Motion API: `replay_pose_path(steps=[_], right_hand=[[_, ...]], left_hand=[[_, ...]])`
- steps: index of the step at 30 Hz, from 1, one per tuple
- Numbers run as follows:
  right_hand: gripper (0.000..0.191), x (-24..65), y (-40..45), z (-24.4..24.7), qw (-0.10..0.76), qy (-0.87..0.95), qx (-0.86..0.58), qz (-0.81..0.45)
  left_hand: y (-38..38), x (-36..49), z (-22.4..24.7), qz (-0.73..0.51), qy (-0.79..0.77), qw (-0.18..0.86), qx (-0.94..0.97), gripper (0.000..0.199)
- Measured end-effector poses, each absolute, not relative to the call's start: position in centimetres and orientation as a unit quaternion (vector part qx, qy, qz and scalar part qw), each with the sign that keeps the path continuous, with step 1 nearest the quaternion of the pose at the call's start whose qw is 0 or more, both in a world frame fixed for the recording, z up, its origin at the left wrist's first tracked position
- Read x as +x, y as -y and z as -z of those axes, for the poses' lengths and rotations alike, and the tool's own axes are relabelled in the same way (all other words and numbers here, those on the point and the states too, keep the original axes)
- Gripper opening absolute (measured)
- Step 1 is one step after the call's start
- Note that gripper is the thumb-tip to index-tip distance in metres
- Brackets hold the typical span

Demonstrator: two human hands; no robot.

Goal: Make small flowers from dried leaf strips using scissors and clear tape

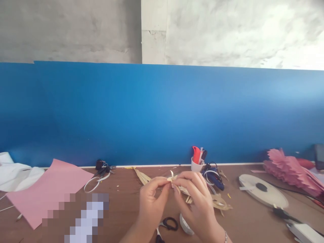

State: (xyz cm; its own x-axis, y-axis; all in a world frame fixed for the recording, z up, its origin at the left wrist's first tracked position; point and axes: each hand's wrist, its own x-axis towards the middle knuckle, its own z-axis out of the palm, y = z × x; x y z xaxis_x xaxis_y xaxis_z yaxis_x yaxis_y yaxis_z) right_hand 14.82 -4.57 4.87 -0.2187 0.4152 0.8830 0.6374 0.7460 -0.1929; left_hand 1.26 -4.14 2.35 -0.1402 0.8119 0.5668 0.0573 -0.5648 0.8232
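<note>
Thumb and forefinger of my left hand (pixel 153 199) pinch a small pale strip (pixel 171 174), its curled end sticking up above the fingertips. My right hand (pixel 197 199) meets it from the other side, fingertips closed on the same strip. What lies right between the fingertips is partly hidden. Below and behind the hands, dry straw-coloured leaf strips (pixel 142 177) lie on the table, with more husk-like pieces (pixel 222 203) to the right. Black-handled scissors (pixel 170 223) rest under the hands, beside a white roll (pixel 186 225), probably tape, partly covered by my right hand.
A white cup (pixel 196 165) of pens stands at the blue partition (pixel 152 114), near a blue coiled-cord item (pixel 217 181). Pink paper (pixel 50 192) and black tools (pixel 103 169) lie left. A beige oval object (pixel 274 194), pleated pink paper (pixel 293 170) and a white adapter (pixel 305 233) lie right.
</note>
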Motion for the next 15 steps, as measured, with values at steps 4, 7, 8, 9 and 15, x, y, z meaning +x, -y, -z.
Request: replay_pose_path(steps=[4,7,8,9,15], right_hand=[[0.018,14.81,4.5,-4.85,0.532,0.768,-0.339,0.106],[0.021,14.86,4.43,-4.92,0.542,0.765,-0.329,0.113],[0.022,14.88,4.41,-4.96,0.546,0.763,-0.326,0.113],[0.023,14.9,4.4,-5.01,0.551,0.761,-0.324,0.11],[0.018,15.09,4.21,-5.15,0.559,0.763,-0.324,0.038]], left_hand=[[4.0,1.25,-2.57,-0.653,-0.359,0.36,0.561,0.009],[3.65,1.34,-2.7,-0.647,-0.347,0.44,0.517,0.007],[3.53,1.37,-2.74,-0.646,-0.343,0.467,0.498,0.008],[3.42,1.38,-2.78,-0.645,-0.339,0.491,0.478,0.009],[3.17,1.08,-2.81,-0.626,-0.313,0.569,0.433,0.013]])
